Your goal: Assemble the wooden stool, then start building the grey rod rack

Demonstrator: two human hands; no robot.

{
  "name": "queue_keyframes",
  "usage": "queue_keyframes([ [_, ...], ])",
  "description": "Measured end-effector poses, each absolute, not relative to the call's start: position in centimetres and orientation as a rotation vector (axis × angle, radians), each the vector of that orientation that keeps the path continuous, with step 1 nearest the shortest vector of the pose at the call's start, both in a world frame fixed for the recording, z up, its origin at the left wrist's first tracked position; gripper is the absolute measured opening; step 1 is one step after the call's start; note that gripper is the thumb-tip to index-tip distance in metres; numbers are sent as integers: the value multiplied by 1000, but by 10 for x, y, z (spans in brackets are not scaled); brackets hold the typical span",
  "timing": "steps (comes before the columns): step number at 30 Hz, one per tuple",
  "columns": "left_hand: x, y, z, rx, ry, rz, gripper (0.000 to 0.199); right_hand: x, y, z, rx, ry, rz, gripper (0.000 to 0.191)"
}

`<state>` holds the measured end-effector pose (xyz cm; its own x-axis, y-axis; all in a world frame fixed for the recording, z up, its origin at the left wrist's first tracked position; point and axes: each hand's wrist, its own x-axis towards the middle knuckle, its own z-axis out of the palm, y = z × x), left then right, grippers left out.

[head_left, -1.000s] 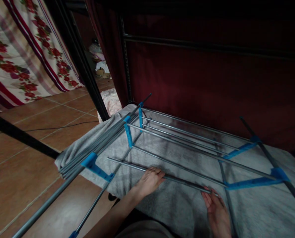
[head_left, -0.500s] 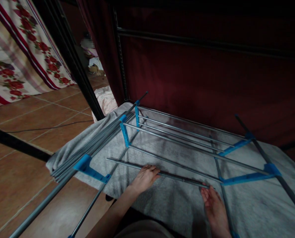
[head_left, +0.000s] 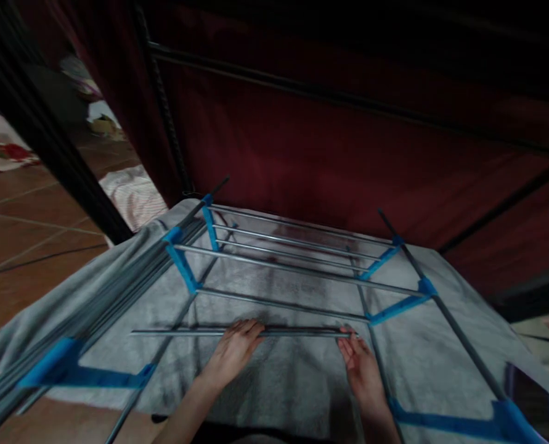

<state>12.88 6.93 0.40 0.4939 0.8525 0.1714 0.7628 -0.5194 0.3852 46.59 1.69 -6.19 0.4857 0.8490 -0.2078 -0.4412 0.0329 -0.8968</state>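
A grey metal tube [head_left: 297, 333] lies level across the front of a half-built rack. My left hand [head_left: 237, 345] is wrapped over it near its middle. At its right end, my right hand [head_left: 357, 357] pinches the tube with the fingertips. Just beyond it runs a fixed crossbar [head_left: 278, 302] of the rack, joined to blue plastic brackets such as the left one [head_left: 184, 268] and the right one [head_left: 398, 308]. Nearer me are a front left bracket [head_left: 93, 375] and a front right bracket [head_left: 454, 424], with no crossbar seen between them.
A bundle of loose grey tubes [head_left: 112, 296] lies along the left edge of the grey blanket [head_left: 302, 382]. Black bed-frame posts [head_left: 56, 135] and a dark red curtain [head_left: 325, 160] enclose the space. A phone-like dark object [head_left: 530, 394] rests at the right.
The view has swung to the right, bringing in the front right bracket and the dark object. Both hands still hold the tube, which now appears more level.
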Motion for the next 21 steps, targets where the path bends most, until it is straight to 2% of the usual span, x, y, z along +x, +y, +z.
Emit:
queue_keyframes([
  [8,129,77,5,2530,1294,574,28,460,25,-42,-1043,-193,1101,28],
  [21,130,78,10,2553,1261,600,29,460,30,-29,-1044,-204,1123,24],
])
